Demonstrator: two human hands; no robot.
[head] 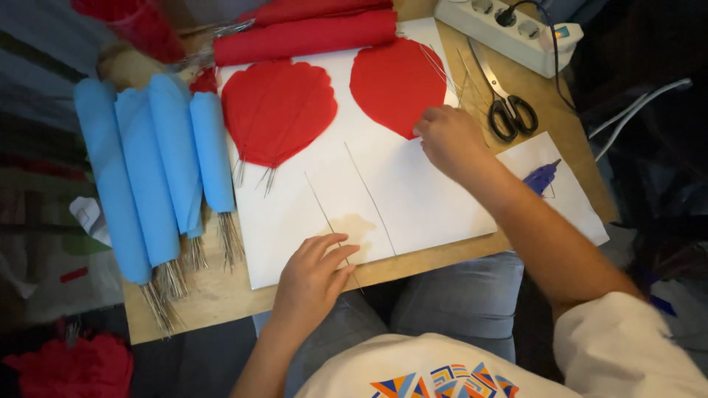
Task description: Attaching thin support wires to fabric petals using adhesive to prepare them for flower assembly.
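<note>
Right hand (450, 140) pinches a thin steel wire (435, 66) running toward upper frame at the rounded red paper petal (394, 85); left hand (313, 276) rests released nearer the frame's bottom.

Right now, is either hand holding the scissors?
No: the scissors lie untouched on the table beside the right hand, whose fingers rest on the white sheet.

A home craft corner is suggested: paper rolls (147, 169), scissors (505, 103) and a power strip (509, 29) are crowded on a small wooden tabletop (221, 291).
</note>
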